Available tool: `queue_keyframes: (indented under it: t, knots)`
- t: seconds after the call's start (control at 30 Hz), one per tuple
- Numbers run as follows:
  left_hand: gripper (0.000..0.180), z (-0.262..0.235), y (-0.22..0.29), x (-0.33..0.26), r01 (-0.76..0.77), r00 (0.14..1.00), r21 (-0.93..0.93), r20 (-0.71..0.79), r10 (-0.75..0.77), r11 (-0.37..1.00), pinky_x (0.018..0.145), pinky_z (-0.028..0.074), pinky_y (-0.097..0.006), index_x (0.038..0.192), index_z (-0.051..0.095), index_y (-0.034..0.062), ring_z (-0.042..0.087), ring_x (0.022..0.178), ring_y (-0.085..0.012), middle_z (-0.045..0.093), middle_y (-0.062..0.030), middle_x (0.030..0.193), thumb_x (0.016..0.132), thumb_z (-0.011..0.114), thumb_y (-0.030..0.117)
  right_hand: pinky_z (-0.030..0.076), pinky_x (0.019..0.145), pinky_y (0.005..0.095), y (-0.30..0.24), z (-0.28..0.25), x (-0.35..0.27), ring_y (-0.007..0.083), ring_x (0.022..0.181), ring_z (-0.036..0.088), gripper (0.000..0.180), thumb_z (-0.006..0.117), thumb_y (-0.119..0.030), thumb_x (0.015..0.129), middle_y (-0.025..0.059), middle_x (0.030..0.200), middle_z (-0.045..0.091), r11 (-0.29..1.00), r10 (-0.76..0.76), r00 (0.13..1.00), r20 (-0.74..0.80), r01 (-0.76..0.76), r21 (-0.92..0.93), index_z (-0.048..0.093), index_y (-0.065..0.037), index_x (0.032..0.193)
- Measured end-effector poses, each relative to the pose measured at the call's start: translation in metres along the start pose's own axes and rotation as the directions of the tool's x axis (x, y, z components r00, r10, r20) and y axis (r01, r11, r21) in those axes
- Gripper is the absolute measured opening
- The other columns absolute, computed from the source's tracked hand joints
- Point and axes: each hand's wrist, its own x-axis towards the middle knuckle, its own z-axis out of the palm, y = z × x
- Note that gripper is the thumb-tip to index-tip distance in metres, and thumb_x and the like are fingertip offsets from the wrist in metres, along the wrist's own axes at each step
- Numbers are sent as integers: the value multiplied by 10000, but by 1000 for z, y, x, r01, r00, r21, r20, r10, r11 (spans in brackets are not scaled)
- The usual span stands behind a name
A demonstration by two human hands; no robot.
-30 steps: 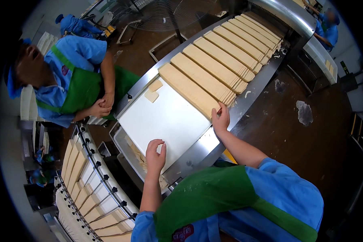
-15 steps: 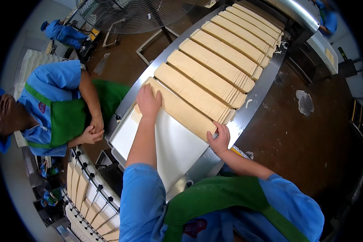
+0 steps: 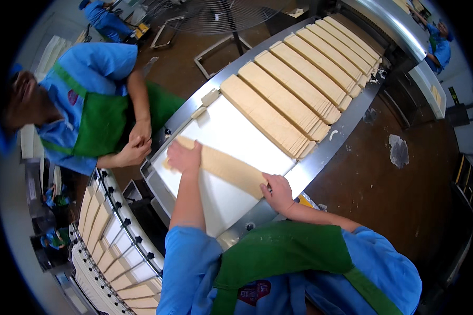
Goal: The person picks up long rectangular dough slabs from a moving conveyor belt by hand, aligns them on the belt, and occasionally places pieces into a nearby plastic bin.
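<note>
A long, flat strip of pale dough (image 3: 228, 169) lies slantwise across the white belt (image 3: 215, 210) in front of me. My left hand (image 3: 184, 156) grips its left end, with the thumb along the top face and the fingers at the far edge, slightly blurred. At the strip's right end, my right hand (image 3: 278, 193) is closed round the corner, its fingertips partly hidden. Beyond a stretch of bare white surface, several thick, layered dough slabs (image 3: 265, 116) lie side by side, their right ends showing stacked layers.
Steel side rails (image 3: 320, 142) border the belt. A co-worker in a green apron (image 3: 105, 123) stands at the left with hands together. Below them runs another conveyor (image 3: 126, 223) carrying dough strips. A large wire fan (image 3: 215, 16) stands behind; a steel machine hood (image 3: 394, 26) covers the far end.
Both hands have drawn the dough strip away from the row of slabs, toward me, opening a gap of white belt. The left end has come nearer, and the view has shifted slightly.
</note>
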Motion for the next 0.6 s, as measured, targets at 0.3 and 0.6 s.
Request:
queue_keyframes:
  t: [0.3,0.6]
  knots:
    - [749,-49,-201,-109,321,935,-318,254,-246,892,873,488,-452,1102,588,-14,603,991,-374,624,-224,1048,643,819,532,516,869,472,-31,12,48,439,1023,567,909,784,-343,652,277,1183,484,984,23,729,684,104,-145,307,-108,1388]
    - [561,-89,-288,-182,424,848,-700,85,-522,574,829,487,-388,1096,539,-30,626,930,-304,640,-196,991,772,794,349,453,968,418,-108,58,17,387,1104,510,832,816,-165,675,214,1174,454,951,-290,722,628,293,103,359,-56,1362]
